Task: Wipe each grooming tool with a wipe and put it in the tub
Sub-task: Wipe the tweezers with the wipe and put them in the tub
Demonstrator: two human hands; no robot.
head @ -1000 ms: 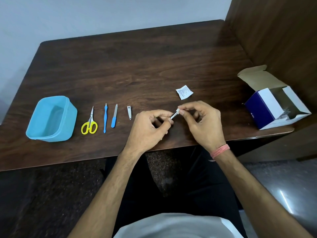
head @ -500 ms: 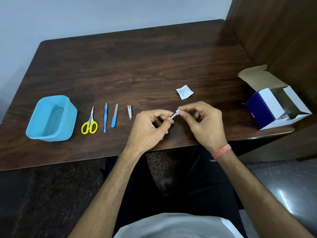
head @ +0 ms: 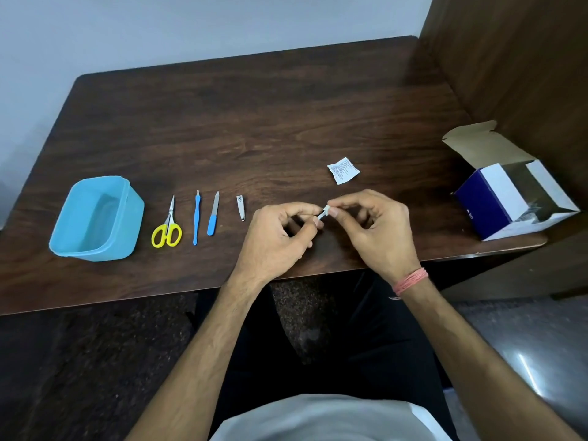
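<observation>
- Left hand (head: 275, 238) and right hand (head: 374, 232) are held close together over the near edge of the dark wooden table (head: 254, 122), fingers curled, fingertips meeting.
- Both hands pinch one small white item (head: 324, 212) between thumb and forefinger; it is too small to say whether it is a folded wipe or its sachet.
- A pink thread band (head: 410, 281) sits on the right wrist.
- Just beyond the right hand lies a torn white printed sachet (head: 343, 170), flat on the table, apart from the fingers.
- Nearest to the left hand, on its outer side, lies a small metal nail clipper (head: 241, 207).
- Further left in the same row: a blue-handled nail file (head: 213, 218), a slim blue cuticle tool (head: 196, 218), then yellow-handled scissors (head: 167, 229). None touch one another.
- Furthest left stands the light blue plastic tub (head: 73, 237), open-topped; no tool shows inside it.
- Well to the right of the right hand, at the table corner, an open blue-and-white carton (head: 490, 205) lies with its flap raised.
</observation>
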